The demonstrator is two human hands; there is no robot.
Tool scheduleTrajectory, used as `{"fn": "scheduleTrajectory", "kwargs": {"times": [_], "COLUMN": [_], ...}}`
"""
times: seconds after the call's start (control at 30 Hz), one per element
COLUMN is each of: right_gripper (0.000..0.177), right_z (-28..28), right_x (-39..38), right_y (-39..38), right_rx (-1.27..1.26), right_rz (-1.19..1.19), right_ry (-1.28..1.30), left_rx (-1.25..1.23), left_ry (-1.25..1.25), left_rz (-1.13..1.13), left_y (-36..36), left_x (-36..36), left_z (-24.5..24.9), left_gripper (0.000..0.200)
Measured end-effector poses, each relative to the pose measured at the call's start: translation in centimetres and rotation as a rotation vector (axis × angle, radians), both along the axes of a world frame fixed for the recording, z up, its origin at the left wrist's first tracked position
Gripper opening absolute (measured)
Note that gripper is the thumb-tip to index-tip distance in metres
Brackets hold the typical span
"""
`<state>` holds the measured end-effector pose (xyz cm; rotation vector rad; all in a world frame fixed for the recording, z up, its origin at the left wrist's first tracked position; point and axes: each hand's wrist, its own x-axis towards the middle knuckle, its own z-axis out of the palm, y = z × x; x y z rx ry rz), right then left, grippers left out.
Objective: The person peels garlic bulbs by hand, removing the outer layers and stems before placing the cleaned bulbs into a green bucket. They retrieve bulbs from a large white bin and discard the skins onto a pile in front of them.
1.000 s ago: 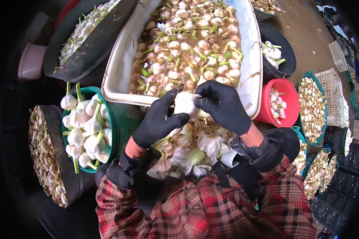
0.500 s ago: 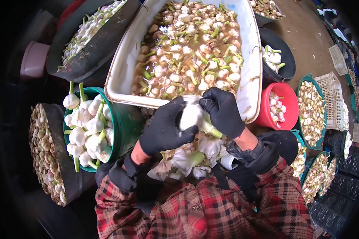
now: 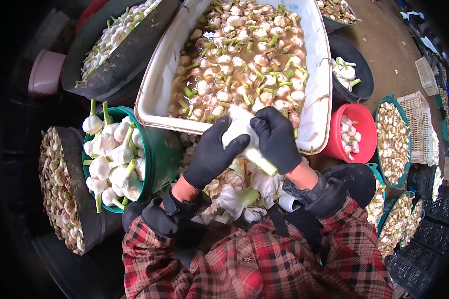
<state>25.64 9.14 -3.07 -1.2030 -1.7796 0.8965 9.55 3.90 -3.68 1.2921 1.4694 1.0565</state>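
A white garlic bulb is between my black-gloved hands, over the near rim of a white tub. Its cut green stem points down and to the right. My left hand is wrapped round the bulb's left side, with the thumb across its front. On the other side, my right hand is closed, its curled fingers pressed to the bulb and its papery skin. Soaking garlic with short stems fills the tub's brown water. Below my hands, loose white garlic skins lie in a heap over my lap.
At left stands a green bucket of clean bulbs, beside a dark container of unpeeled garlic. To the right are a red bucket with some bulbs, a black bucket, a green basket of garlic and a cream crate.
The bulb has tilted and turned in my hands, its stem swinging lower. My right hand has moved slightly down and remains on it. The whole view has shifted a little.
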Motion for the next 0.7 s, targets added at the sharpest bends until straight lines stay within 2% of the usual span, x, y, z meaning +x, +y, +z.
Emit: {"fn": "scheduleTrajectory", "kwargs": {"times": [0.03, 0.13, 0.2, 0.37, 0.43, 0.57, 0.63, 0.7], "right_gripper": [0.011, 0.009, 0.01, 0.01, 0.01, 0.01, 0.01, 0.01], "right_z": [-0.3, -0.4, -0.2, 1.0, 1.1, 0.8, 1.0, 1.1], "right_x": [-0.2, -0.5, -0.5, 0.1, 0.2, 0.3, 0.3, 0.3], "right_y": [-0.3, -0.6, -0.5, -0.2, -0.2, -0.2, -0.1, -0.1], "right_rx": [0.0, 0.016, 0.02, -0.004, 0.003, -0.085, -0.15, -0.161], "right_rz": [0.028, 0.054, 0.099, 0.126, 0.141, 0.122, 0.11, 0.112], "right_ry": [0.031, 0.042, 0.076, 0.088, 0.093, 0.15, 0.158, 0.159], "left_rx": [0.001, 0.035, -0.012, 0.025, 0.028, 0.019, -0.021, -0.047], "left_ry": [0.105, 0.13, 0.009, -0.104, -0.349, -0.353, -0.497, -0.526], "left_rz": [-0.056, -0.07, -0.081, -0.11, -0.109, -0.15, -0.12, -0.134], "left_y": [0.2, 0.0, -0.2, -0.2, -0.4, -0.5, -0.6, -0.6], "left_x": [0.2, -0.4, -0.6, -0.3, -0.1, -0.3, -0.1, -0.2], "left_z": [1.6, 0.4, 1.0, 1.9, 1.8, 1.6, 1.6, 1.9], "left_gripper": [0.059, 0.051, 0.046, 0.04, 0.044, 0.046, 0.045, 0.047]}}
